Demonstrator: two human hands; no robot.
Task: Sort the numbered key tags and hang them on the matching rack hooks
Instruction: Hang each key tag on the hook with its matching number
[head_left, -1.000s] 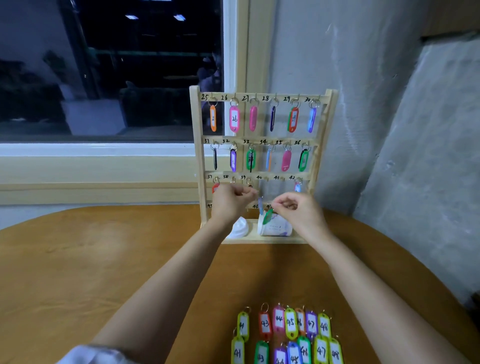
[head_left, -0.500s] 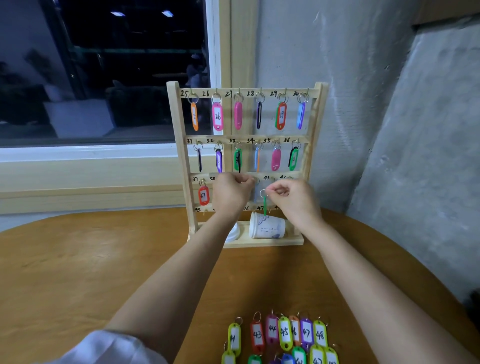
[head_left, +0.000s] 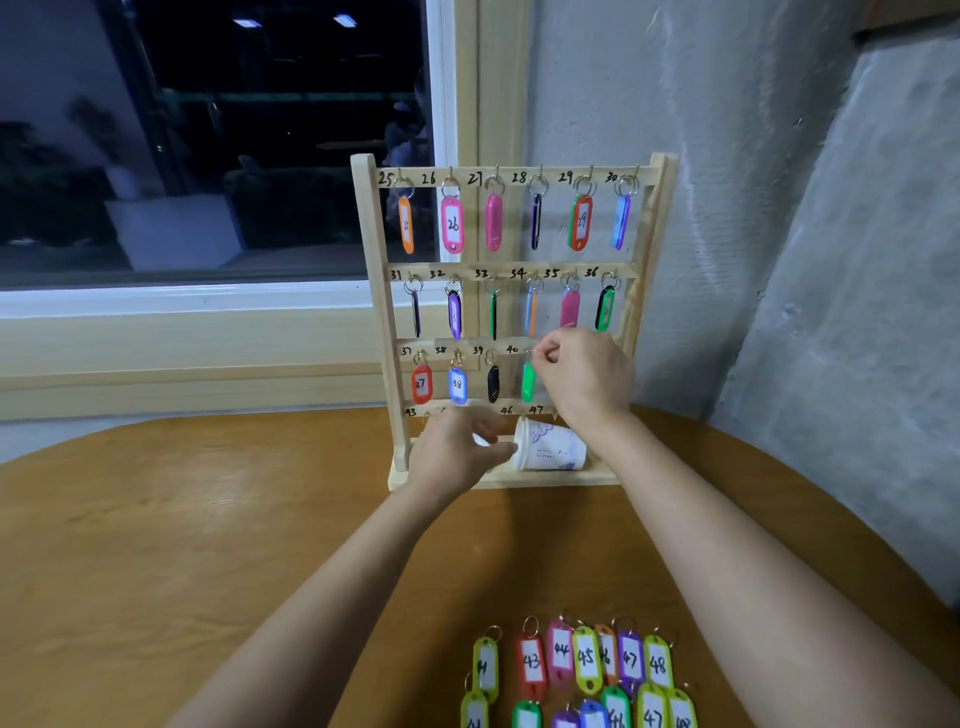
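Note:
A wooden key rack (head_left: 375, 291) stands at the table's far side, its hooks numbered 25 upward, with coloured tags filling the top two rows. In the third row hang tags 37, 38 and a black one. My right hand (head_left: 584, 376) pinches the ring of a green tag (head_left: 528, 383) at hook 40. My left hand (head_left: 457, 454) hovers lower, in front of the rack's base, fingers relaxed and holding nothing. Several loose numbered tags (head_left: 587, 660) lie in rows near the table's front edge.
A white paper cup (head_left: 550, 447) lies on its side on the rack's base shelf. The round wooden table (head_left: 182, 545) stands under a window, with a rough grey wall at the right.
My left hand has dropped from the third row down to the rack's base. My right hand has brought the green tag up to hook 40. The camera has moved closer.

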